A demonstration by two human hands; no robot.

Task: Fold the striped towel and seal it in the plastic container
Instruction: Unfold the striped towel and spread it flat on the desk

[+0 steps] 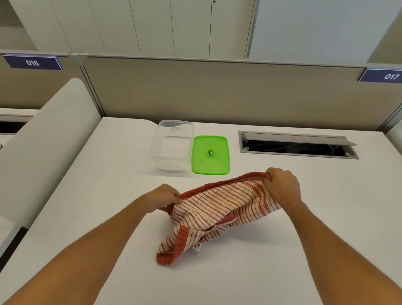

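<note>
The left hand (163, 196) and right hand (282, 185) pinch the red-and-white striped towel's (216, 211) red hem above the desk (310, 238); soft and limp, it probably handles best by corners.

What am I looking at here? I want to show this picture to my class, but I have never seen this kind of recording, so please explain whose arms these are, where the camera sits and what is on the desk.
There is no machine here: a person wears a camera on the head, looking forward and down, so the two bare arms reaching in from below are their own. The left hand and the right hand each pinch the red edge of a striped towel, lifting it while its lower end rests crumpled on the white desk. Further back stand an open clear plastic container and, beside it on its right, its green lid, lying flat. Behind those is a grey cable hatch set in the desk.
</note>
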